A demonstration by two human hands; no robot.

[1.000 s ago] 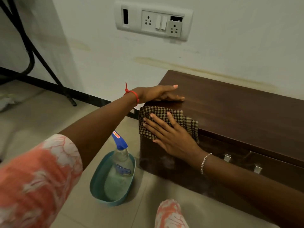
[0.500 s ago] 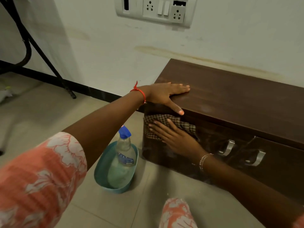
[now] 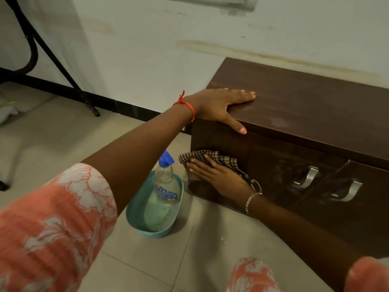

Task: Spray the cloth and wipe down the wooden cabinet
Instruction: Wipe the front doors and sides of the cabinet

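Observation:
A low dark wooden cabinet [image 3: 305,106] stands against the wall on the right, with two metal handles on its front. My left hand [image 3: 221,106] lies flat on the top left corner, thumb hanging over the front edge. My right hand [image 3: 216,178] presses a brown checked cloth [image 3: 212,159] flat against the lower left of the cabinet front, fingers spread. A clear spray bottle [image 3: 166,186] with a blue trigger head lies tilted in a teal basin [image 3: 134,216] on the floor, just left of the cabinet.
Black metal legs [image 3: 63,66] of some furniture slant down to the floor at far left. A black skirting strip runs along the wall base. My knee in orange patterned fabric [image 3: 250,275] shows at the bottom. Grey floor tiles spread to the left.
My right hand has slid the cloth from the cabinet's top front edge down its front face to near the bottom. My left hand stayed on the top corner.

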